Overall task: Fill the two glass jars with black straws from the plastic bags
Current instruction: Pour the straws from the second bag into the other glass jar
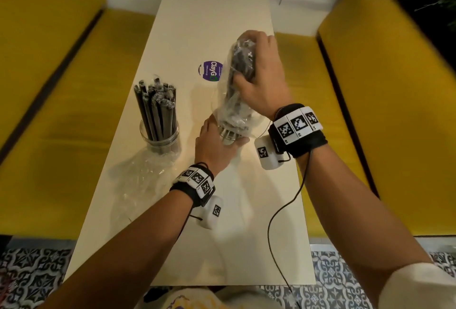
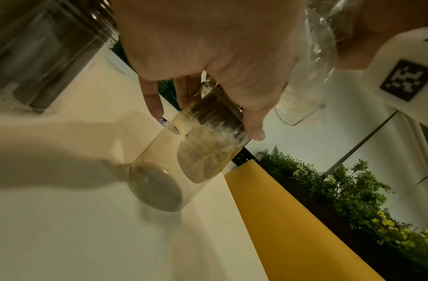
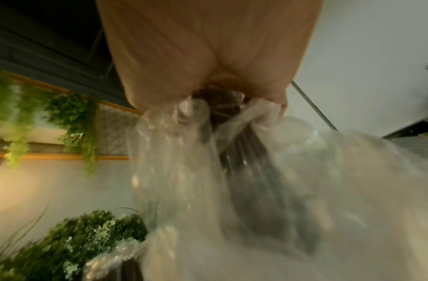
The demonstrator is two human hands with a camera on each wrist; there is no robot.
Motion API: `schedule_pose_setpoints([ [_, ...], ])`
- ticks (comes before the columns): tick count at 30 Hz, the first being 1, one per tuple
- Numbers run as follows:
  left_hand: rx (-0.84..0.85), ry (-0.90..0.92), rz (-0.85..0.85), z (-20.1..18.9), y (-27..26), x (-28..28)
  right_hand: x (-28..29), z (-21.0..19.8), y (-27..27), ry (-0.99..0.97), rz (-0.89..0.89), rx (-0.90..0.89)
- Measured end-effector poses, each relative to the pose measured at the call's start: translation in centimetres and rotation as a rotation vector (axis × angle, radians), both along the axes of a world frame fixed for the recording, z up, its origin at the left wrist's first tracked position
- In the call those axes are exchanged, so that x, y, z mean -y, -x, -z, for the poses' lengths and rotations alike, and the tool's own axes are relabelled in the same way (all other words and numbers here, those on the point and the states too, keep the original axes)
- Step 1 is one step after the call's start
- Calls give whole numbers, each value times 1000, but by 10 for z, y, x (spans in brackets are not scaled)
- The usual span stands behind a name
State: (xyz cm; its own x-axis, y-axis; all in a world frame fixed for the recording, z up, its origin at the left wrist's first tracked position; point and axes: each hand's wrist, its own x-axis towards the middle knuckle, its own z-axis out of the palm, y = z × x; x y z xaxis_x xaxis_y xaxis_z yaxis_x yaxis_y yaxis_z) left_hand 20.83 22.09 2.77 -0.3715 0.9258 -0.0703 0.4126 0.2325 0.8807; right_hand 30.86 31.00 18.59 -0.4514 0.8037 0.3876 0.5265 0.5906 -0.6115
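While a yellow bench (image 1: 47, 91) runs along the nine o'clock side of the head view, the cream table (image 1: 187, 19) fills the middle. At about ten o'clock from the hands stands the first glass jar (image 1: 160, 137), upright and already packed with black straws (image 1: 155, 108) whose tops carry scraps of clear wrap. Just below it, toward seven o'clock, an emptied plastic bag (image 1: 145, 180) lies crumpled flat on the table.

Next comes the left hand (image 1: 213, 147), which holds the second glass jar (image 2: 184, 152). In the left wrist view its fingers (image 2: 154, 102) are curled round the jar's upper wall, a little apart from one another, with the thumb on the opposite side. The jar is tilted, its base low toward the table; whether the base touches the surface cannot be told through the blur.

Above the jar's mouth, at twelve o'clock from the left hand, a full plastic bag (image 1: 238, 91) of straws hangs nearly upright, its lower end entering the jar. A round purple sticker (image 1: 210, 71) lies on the table just beside it. The right hand (image 1: 261, 79) grips the bag's upper half from the three o'clock side, fingers wrapped over the top and thumb pressing the plastic against the bundle. The right wrist view shows only palm and bunched film, so the fingertips there stay hidden.

A second yellow bench (image 1: 385, 111) closes the three o'clock side.
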Motion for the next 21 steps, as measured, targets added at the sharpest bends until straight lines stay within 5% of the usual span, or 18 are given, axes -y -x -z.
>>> schedule_pose_setpoints([
  [5, -66, 53, 33, 2, 3, -2, 8, 8, -15, 172, -92, 232],
  [9, -14, 45, 26, 0, 2, -3, 10, 0, -19, -85, 16, -30],
  [11, 11, 17, 2, 2, 2, -3, 14, -1, -22, -25, 0, -103],
  [14, 17, 7, -2, 5, 1, -4, 21, 12, -25, 220, -37, 266],
  [16, 13, 19, -6, 5, 2, -3, 23, 22, -23, 229, -56, 326],
  [21, 43, 42, -4, 1, 6, -6, 24, 22, -26, -50, 111, -48],
])
